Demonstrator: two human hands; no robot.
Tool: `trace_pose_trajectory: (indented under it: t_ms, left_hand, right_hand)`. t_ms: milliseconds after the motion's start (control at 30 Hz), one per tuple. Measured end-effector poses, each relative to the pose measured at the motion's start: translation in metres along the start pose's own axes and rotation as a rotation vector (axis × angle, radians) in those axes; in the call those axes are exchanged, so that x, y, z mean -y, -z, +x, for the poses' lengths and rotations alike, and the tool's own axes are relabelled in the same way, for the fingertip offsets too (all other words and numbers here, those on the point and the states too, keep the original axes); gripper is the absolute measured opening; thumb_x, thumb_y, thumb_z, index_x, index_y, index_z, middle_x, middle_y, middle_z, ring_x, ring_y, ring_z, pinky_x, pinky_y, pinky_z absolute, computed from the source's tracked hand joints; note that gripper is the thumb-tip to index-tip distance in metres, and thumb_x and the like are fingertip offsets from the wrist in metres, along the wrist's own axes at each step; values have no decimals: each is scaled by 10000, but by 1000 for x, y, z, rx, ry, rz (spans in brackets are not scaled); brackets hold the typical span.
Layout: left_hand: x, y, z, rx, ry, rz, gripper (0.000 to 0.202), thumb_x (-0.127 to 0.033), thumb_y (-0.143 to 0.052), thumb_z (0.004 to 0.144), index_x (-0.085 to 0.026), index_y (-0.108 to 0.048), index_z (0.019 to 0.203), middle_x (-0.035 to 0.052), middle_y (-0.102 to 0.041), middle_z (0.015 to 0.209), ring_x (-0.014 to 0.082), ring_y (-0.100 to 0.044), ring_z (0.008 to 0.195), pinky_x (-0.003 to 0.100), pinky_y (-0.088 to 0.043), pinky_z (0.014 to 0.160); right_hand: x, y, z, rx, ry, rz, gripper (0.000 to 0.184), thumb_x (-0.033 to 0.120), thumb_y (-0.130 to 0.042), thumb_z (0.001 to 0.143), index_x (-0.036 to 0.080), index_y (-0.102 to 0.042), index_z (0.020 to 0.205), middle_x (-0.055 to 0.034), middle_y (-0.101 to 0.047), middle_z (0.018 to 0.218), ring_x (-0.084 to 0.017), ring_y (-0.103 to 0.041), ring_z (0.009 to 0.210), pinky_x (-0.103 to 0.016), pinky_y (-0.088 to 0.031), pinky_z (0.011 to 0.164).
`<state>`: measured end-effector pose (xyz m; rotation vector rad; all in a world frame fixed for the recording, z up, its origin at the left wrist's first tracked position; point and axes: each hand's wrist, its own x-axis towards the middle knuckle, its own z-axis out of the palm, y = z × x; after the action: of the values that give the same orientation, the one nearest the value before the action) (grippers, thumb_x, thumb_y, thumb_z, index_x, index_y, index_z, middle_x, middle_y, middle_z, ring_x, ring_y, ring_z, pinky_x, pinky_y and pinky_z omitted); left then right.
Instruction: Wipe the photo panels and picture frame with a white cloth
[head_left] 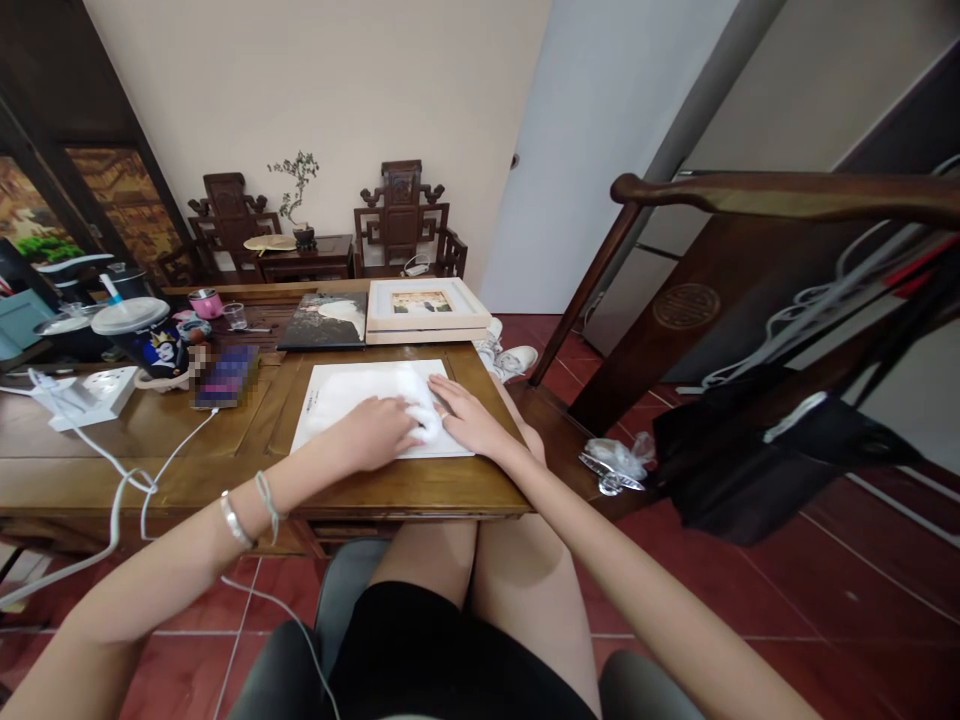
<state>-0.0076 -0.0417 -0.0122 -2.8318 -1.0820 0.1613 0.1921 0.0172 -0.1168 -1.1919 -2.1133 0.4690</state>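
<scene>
- White board (337, 400) lies flat on the worktop (259, 435), likely so you get firm backing under it.
- Your right hand (466, 415) rests flat on the board's right side, fingers straight, nothing gripped; probably steadying it.
- Your left hand (382, 432) is over the board's middle, fingers bent at a white curl (427, 418); can't tell if you're pinching it.
- Board looks plain, pale, with small dark print along its left edge. Curl looks looped, blurred; material unclear.
- Framed picture (420, 303) sits beyond the board, maybe leaving you room.
</scene>
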Motion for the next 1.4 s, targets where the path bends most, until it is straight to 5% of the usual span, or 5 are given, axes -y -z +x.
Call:
trace_pose_trajectory:
  t_ms: [233, 433, 933, 1267, 1400]
  left_hand:
    - [55, 10, 59, 9, 91, -67, 372, -340, -412, 1021, -65, -663, 1017, 123, -714, 988, 170, -599, 802, 266, -442, 762]
    - [74, 4, 71, -62, 97, -39, 343, -316, -401, 1030, -75, -644, 1045, 108, -704, 992, 163, -589, 823, 268, -436, 780]
    - [-38, -5, -39, -86, -204, 138, 278, -293, -460, 972, -183, -714, 993, 126, -574, 1317, 293, -518, 1214, 402, -437, 970]
    - [59, -29, 24, -183, 15, -122, 370, -324, -360, 1023, -129, -649, 1148, 140, -589, 1301, 238, -581, 1140, 364, -441, 986]
    - [70, -32, 30, -186, 50, -124, 393, -324, -339, 1031, -111, -647, 1150, 158, -593, 1296, 245, -585, 1127, 375, -433, 993]
  right_hand:
    - [1, 0, 0, -13, -19, -4, 490, 316, -448, 912, 152, -546, 1364, -129, -469, 1476, -269, -364, 1413, -496, -260, 1191]
    - [3, 1, -1, -15, -25, -1, 488, 321, -454, 913, 144, -552, 1357, -135, -472, 1472, -271, -371, 1409, -487, -270, 1189]
    - [2, 2, -1, -4, 1, -12, 503, 256, -453, 884, 162, -541, 1370, -109, -482, 1469, -266, -366, 1412, -497, -263, 1194]
    - [4, 1, -1, 0, -35, -30, 501, 318, -447, 915, 111, -541, 1362, -158, -459, 1478, -271, -369, 1411, -481, -263, 1191]
    - [5, 1, -1, -4, -36, -35, 489, 308, -451, 914, 120, -548, 1354, -152, -472, 1469, -264, -374, 1408, -483, -261, 1191]
